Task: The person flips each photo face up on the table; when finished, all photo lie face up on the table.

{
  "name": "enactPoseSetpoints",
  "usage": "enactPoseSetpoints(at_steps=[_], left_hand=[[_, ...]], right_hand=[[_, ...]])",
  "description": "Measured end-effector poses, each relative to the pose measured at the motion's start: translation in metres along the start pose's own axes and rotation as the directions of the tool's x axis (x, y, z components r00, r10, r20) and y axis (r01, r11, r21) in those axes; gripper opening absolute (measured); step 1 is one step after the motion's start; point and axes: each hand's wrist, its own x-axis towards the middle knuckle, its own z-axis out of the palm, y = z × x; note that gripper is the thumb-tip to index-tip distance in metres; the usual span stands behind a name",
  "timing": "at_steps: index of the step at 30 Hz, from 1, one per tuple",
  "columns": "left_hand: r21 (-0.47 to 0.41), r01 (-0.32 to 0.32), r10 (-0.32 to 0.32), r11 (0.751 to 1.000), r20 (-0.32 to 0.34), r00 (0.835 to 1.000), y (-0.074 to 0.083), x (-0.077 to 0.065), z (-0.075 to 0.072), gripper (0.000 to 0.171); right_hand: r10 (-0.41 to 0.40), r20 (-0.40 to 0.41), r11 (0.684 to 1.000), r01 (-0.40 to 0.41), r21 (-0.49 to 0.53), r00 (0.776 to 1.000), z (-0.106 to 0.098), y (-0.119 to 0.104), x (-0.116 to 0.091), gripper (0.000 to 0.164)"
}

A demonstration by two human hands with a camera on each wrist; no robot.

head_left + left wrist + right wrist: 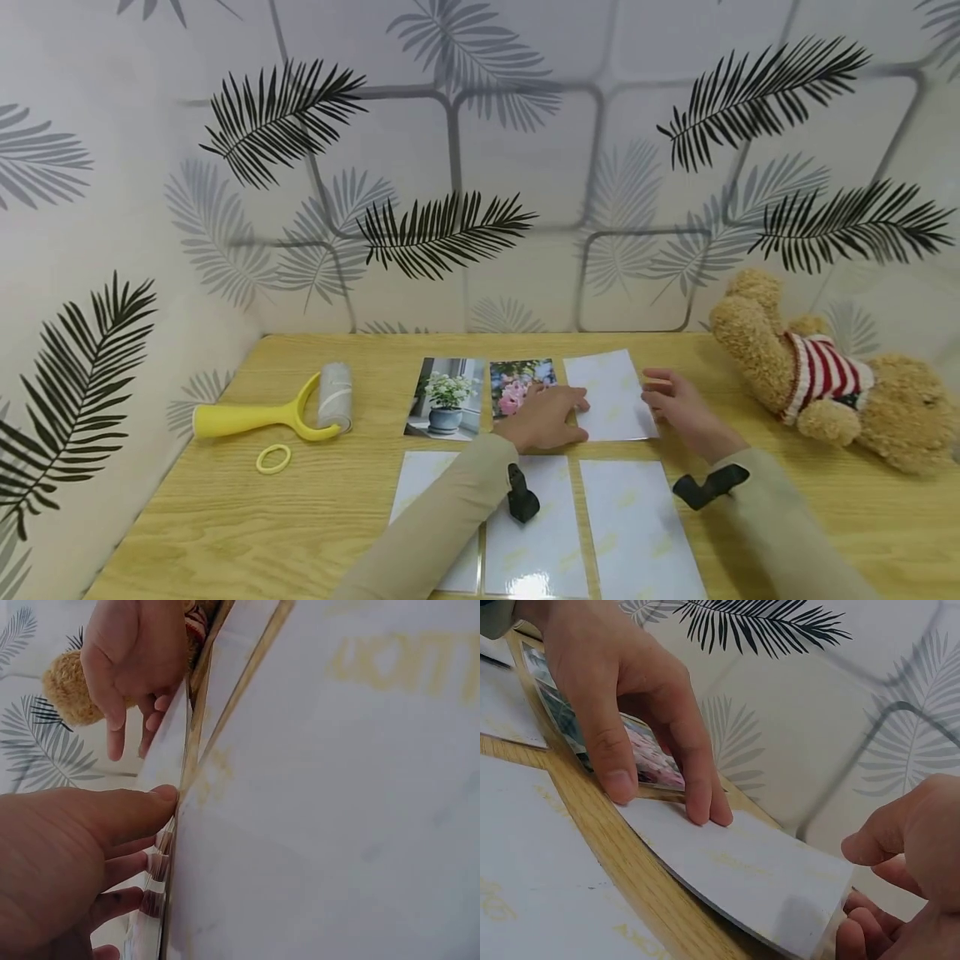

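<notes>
One pale wall (525, 167), printed with black and grey fronds, is seen behind one wooden table (225, 533). At the table's right side, one teddy bear (828, 383) in a red-and-white striped top is laid down, its head toward the right. Six sheets are ranged in two rows of three, four shown white side up and two picture side up. In the back row, white flowers held in a blue pot are pictured on the left photo (444, 396), pink blossoms on the middle photo (516, 387); the upper-right sheet (611, 392) is flanked by two hands. Its left edge is touched by the left hand (545, 417), thumb and fingers spread. Its right edge is neared by the right hand (690, 414), thumb and fingers parted; whether contact is made cannot be told. The lower-left sheet (420, 483) and lower-middle sheet (555, 500) are partly hidden by the left sleeve (442, 517); the lower-right sheet (637, 525) is placed beside them. At the left, one yellow-handled roller (243, 419) is laid, with one small yellow ring (273, 447) set near its handle.
</notes>
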Motion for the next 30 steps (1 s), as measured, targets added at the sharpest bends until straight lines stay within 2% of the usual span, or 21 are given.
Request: enactPoseSetpoints(at_steps=[2,5,8,12,15,18,21,23,24,26,28,30], left_hand=[[-0.008,0.0,0.0,1.0,0.003,1.0,0.0,0.001,-0.001,0.041],[-0.005,-0.004,0.004,1.0,0.005,1.0,0.0,0.004,-0.001,0.042],[0.01,-0.015,0.015,1.0,0.007,1.0,-0.001,0.005,-0.001,0.042],[0.009,-0.018,0.018,1.0,0.025,1.0,-0.003,0.004,-0.002,0.043],[-0.005,-0.013,0.013,1.0,0.03,0.999,-0.004,0.002,-0.003,0.044],[-0.03,-0.003,0.002,1.0,-0.018,1.0,-0.007,0.0,-0.004,0.046],[-0.153,0.055,-0.074,0.987,-0.126,0.989,-0.011,-0.001,-0.008,0.048],[-0.297,0.095,-0.157,0.95,-0.193,0.969,-0.013,-0.002,-0.013,0.051],[-0.384,0.114,-0.205,0.916,-0.206,0.957,-0.014,-0.002,-0.015,0.053],[-0.549,0.14,-0.284,0.824,-0.185,0.941,-0.013,-0.002,-0.018,0.057],[-0.682,0.165,-0.33,0.713,-0.119,0.937,-0.012,-0.001,-0.02,0.062],[-0.774,0.192,-0.349,0.604,-0.04,0.936,-0.009,0.0,-0.02,0.066]], right_hand=[[-0.023,-0.012,1.0,0.023,0.015,1.0,-0.002,0.0,-0.001,0.053],[-0.072,-0.011,0.997,0.071,-0.019,0.997,-0.004,0.0,-0.002,0.054],[-0.102,0.013,0.988,0.103,-0.119,0.995,-0.002,0.002,-0.003,0.054],[-0.096,0.03,0.967,0.101,-0.232,0.995,0.008,0.002,-0.006,0.051],[-0.115,0.032,0.97,0.12,-0.211,0.993,0.012,-0.001,-0.006,0.051],[-0.166,0.026,0.974,0.168,-0.152,0.986,0.013,-0.002,-0.006,0.05],[-0.222,0.028,0.97,0.223,-0.099,0.975,0.01,-0.001,-0.009,0.051],[-0.238,0.042,0.969,0.241,-0.061,0.97,0.008,-0.001,-0.012,0.052],[-0.231,0.048,0.971,0.234,-0.047,0.972,0.007,-0.001,-0.014,0.054],[-0.205,0.056,0.979,0.206,-0.013,0.977,0.004,-0.001,-0.016,0.057],[-0.173,0.064,0.985,0.172,0.021,0.983,0.002,-0.001,-0.017,0.059],[-0.152,0.055,0.988,0.15,0.046,0.987,0.002,-0.003,-0.017,0.061]])
